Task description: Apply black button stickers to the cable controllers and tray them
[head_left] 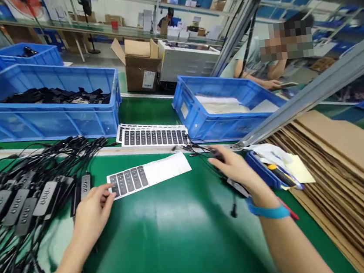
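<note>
The left hand (94,216) lies open and relaxed on the green surface (168,243), its fingertips (111,189) at the near corner of a white label sheet (148,175) printed with a row of dark rectangular labels. The right hand (235,170), with a blue wristband (268,213) on its wrist, is curled around a black cable plug (216,154), though the fingers partly hide it, and its cable trails down across the surface. To the left, just beside the left hand, lies a heap of black power adapters (21,203) with tangled cords. Beyond the loose sheet, two more label sheets (152,135) sit overlapped against a raised strip. To the right are a small blue tray (265,171) holding pens and white cloth, then a stack of flattened brown cardboard (343,170). Farther off stand blue crates, one of black parts (47,108) and one of white sheets (218,110), then an open cardboard box (139,67). A co-worker's hand (273,83) rests beyond them.
</note>
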A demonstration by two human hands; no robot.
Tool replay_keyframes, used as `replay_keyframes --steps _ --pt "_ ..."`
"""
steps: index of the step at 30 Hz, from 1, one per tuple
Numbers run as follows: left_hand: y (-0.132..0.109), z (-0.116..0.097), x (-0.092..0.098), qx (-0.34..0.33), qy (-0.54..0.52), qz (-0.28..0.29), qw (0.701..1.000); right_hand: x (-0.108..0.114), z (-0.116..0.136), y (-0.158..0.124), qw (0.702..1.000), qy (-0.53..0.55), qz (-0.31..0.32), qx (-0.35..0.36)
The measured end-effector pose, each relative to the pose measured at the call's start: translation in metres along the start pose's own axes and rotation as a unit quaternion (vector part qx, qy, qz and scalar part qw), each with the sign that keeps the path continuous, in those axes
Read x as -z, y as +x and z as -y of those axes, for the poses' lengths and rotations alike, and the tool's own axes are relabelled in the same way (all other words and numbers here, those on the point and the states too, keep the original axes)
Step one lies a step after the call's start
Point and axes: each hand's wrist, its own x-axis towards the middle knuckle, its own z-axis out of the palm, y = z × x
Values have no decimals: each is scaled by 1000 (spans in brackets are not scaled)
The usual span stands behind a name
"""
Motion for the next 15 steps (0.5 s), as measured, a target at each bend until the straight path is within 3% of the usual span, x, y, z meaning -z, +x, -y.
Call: replay_keyframes --steps 3,4,6,8,11,15 --pt "-4 -6 -10 -84 46 -22 995 14 -41 -19 962 -246 -82 -83" --pt "-5 -6 -15 -101 67 -26 992 10 -47 -21 954 -273 -99 -75" --pt "-7 -5 -22 -123 113 -31 985 -8 -43 -17 966 -242 -90 -18" --pt "-9 -3 -27 -139 155 -31 978 -37 -20 -6 988 -141 -33 61" --pt "-11 -2 -30 -161 194 -23 968 -90 31 14 986 -9 59 156" --pt "-10 -3 -33 -164 208 -21 964 -145 79 34 970 61 83 218"
